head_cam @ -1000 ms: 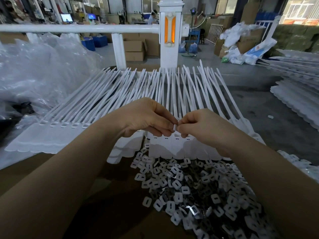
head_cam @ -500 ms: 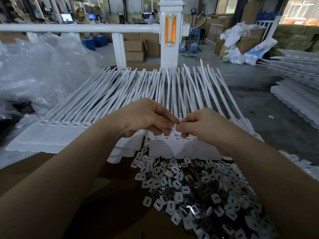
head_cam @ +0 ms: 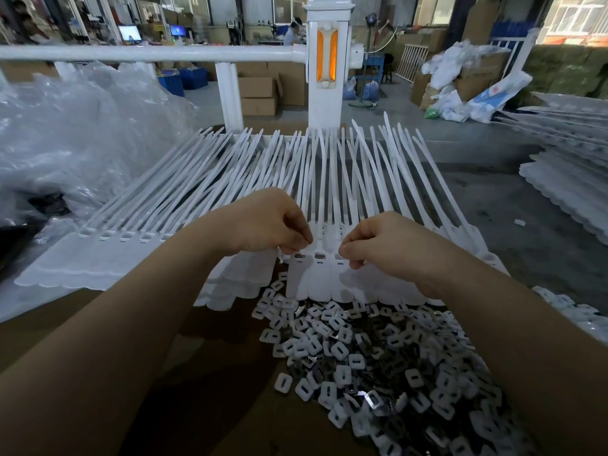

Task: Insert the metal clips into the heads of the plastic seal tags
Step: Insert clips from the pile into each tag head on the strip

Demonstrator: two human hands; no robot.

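Both hands [head_cam: 269, 222] [head_cam: 391, 245] (fingers curled) touch the seal tags [head_cam: 317, 274].

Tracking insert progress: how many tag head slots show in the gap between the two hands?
3 slots in a row: one by the left hand at, one in the middle, one by the right hand at. Others may be hidden under the hands.

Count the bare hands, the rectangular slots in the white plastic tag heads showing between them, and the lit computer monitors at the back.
Bare hands: 2, left hand and right hand
Rectangular slots in white plastic tag heads: 3
Lit computer monitors: 2
Total: 7
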